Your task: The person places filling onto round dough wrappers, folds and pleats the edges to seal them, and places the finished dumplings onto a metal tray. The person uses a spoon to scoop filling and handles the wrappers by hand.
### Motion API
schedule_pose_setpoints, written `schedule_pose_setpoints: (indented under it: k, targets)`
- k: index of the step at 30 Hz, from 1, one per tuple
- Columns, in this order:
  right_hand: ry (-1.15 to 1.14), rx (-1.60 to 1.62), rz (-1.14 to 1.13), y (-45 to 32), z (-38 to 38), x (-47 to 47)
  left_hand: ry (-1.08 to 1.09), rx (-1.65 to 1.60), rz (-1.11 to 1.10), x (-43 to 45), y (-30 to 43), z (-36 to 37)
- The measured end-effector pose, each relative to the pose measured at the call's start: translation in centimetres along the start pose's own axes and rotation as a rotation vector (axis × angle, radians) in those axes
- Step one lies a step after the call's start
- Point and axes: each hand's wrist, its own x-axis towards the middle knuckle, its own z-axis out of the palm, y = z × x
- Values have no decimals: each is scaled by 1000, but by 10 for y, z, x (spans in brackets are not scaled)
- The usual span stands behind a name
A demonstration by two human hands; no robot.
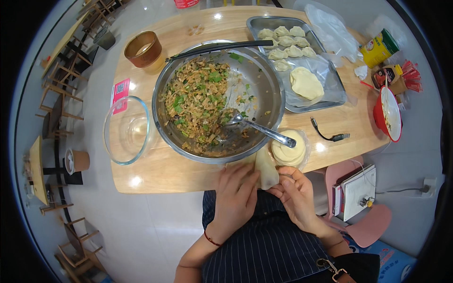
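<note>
At the table's near edge, a thin, pale dough wrapper [267,171] hangs between my hands. My right hand [299,198] pinches the wrapper's right edge between thumb and fingertips. The fingers of my left hand [235,189] lie against its left side, slightly blurred; their grip is hidden. Just beyond my right hand sits a stack of round dough wrappers [289,154] on clear plastic. The large steel bowl [262,78] in front holds chopped filling [198,95] with green herbs. A metal spoon [270,133] rests in it, its handle over the wrapper stack. Black chopsticks [219,50] lie across the far rim.
Several folded dumplings [286,41] and flat dough rounds [306,83] occupy a metal tray [315,108]. A glass bowl [106,131] and amber cup [143,53] stand left. Rightward are a short cable [327,136], a tilted red bowl [380,115] and a yellow can [378,51].
</note>
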Motion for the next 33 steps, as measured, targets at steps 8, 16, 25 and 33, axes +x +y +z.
schedule_pose_setpoints:
  k: [8,16,25,33]
  targets:
    - [6,-6,228,-3,-10,5,-118,-310,20,-2,-1,-4]
    - [-41,-582,-143,17,-24,2,-153,-91,35,10,-12,-5]
    - [237,49,-302,-35,-31,-21,5,-43,50,9,-21,6]
    - [-64,-608,-342,-93,-17,24,-15,123,-97,23,-15,6]
